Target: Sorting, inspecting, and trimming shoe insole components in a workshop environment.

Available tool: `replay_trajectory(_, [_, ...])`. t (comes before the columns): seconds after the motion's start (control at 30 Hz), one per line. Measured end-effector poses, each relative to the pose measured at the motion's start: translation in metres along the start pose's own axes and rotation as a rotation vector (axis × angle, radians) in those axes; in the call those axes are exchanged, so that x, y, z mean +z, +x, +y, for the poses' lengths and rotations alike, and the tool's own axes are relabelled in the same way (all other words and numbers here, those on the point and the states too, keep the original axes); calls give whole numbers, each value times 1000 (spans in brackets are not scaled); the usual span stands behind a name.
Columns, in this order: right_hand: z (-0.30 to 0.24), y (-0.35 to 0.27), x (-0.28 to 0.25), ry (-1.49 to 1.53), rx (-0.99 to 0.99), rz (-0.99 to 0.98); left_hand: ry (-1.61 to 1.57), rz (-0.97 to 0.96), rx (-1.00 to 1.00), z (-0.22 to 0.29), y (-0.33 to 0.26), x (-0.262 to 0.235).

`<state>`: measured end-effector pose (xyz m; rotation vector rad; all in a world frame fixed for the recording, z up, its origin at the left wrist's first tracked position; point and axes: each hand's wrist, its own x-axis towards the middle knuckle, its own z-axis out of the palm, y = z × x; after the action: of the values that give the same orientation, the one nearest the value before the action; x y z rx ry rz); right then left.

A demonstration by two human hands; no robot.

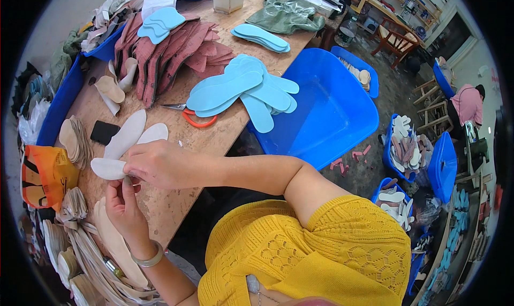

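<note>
A small white insole piece (108, 169) is held over the table by my right hand (168, 164), whose fingers are closed on its right end. Just below, my left hand (124, 204), with a bracelet at the wrist, has its thumb and fingers pinched together at the same end; its exact grip is partly hidden. Behind the hands lie a long white insole (131, 130) and a shorter white piece (154, 132). Next to them is a black pad (105, 132). Orange-handled scissors (199, 119) rest near a pile of light blue insoles (230, 89).
A large blue tub (332, 113) stands beyond the table's right edge. Dark pink layered sheets (166, 65) are heaped at the back. Stacks of beige insoles (77, 142) and an orange bag (48, 176) line the left side. Other people sit farther off.
</note>
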<state>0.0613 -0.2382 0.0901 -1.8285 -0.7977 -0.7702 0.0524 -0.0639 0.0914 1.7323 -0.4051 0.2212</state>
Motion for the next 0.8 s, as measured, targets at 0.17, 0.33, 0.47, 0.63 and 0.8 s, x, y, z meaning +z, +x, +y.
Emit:
replay_trajectory(0.17, [5,1,9,33,-6,45,34,-31,-13,-4,0,-9])
replay_trajectory(0.33, [1,3,9,-34,-50,18,65,-20,-11,-2,2,-11])
replay_trajectory(0.47, [1,4,8,-60,-51,24,22,-16,-40,1,4,-10])
replay_trajectory(0.63, [0,3,6,-112,-69,17,17,-17,6,-3,6,-8])
replay_trajectory(0.8, [-2,4,6,-160,-77,5,43,-17,38,-6,4,-12])
